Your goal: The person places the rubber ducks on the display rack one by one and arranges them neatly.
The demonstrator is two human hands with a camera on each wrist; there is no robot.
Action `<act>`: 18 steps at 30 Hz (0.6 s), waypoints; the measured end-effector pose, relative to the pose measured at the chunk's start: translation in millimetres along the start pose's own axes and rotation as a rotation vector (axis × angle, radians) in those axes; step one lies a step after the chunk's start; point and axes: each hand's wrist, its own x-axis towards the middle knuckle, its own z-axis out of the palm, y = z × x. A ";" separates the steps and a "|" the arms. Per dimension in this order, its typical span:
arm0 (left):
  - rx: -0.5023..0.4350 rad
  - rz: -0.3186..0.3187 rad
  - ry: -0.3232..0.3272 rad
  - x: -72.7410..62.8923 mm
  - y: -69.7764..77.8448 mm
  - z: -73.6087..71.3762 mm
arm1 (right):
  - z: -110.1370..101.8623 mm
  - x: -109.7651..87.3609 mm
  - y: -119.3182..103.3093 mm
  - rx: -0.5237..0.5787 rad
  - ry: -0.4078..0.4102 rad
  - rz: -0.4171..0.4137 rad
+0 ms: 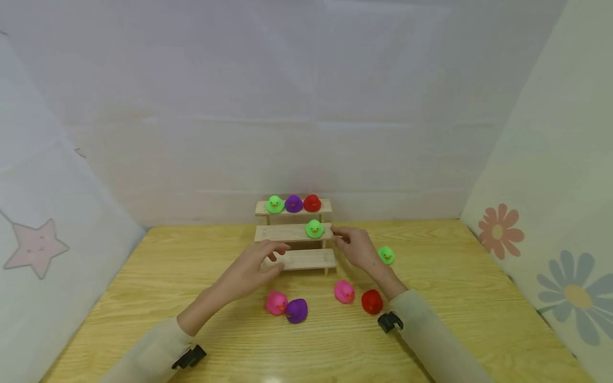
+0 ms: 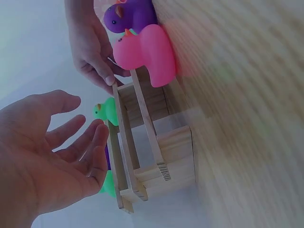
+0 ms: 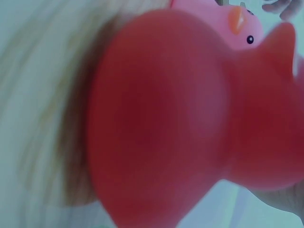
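Our left hand (image 1: 250, 270) is released near the three-tier wooden stand (image 1: 282, 233); whether our right hand (image 1: 358, 249) grips it, we cannot tell.

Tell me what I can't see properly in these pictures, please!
Head view: part of the bottom shelf, behind the left hand.
Head view: the eyes of the purple duck on the top shelf, too small.
Left wrist view: most of that purple duck, behind the left hand.
Right wrist view: part of the red duck, cut off by the picture's edge; it also hides part of the pink duck.
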 end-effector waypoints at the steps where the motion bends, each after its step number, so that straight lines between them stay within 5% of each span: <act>1: 0.001 0.001 -0.003 -3.4 1.0 -0.8 | 0.0 0.2 -0.7 0.000 0.001 -0.002; 10: -0.025 -0.029 -0.085 -26.6 14.3 0.9 | 0.6 -2.0 -2.6 -0.001 0.011 -0.002; 18: 0.055 -0.142 -0.181 -38.1 20.7 1.2 | 2.0 -3.2 -6.0 0.022 0.014 0.010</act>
